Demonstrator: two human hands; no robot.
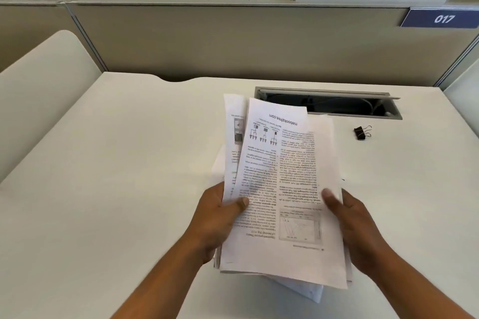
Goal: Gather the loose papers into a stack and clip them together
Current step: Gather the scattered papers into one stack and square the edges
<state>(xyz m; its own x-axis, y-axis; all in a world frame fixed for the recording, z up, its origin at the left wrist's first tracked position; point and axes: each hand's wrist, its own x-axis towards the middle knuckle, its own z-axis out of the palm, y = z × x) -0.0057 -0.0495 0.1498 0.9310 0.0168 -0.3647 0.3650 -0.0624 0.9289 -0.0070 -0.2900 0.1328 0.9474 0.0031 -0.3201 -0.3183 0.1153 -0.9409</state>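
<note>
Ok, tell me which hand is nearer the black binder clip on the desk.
Right. The right hand grips the right edge of the papers; the binder clip lies apart, farther up the desk. The left hand grips the left edge, across the stack from the clip.

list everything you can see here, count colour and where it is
papers: several sheets, exact count unclear, white with black print, unevenly fanned, held over the middle of the desk
binder clip: one, black with silver handles, on the desk right of the papers, apart from them
cable opening: one, grey frame, dark inside, at the back of the desk
desk: one, white
partition: one, beige, behind the desk
sign: one, blue with white 017, top right of the partition
left hand: grips the papers' left edge, thumb on top
right hand: grips the right edge, thumb on top
</note>
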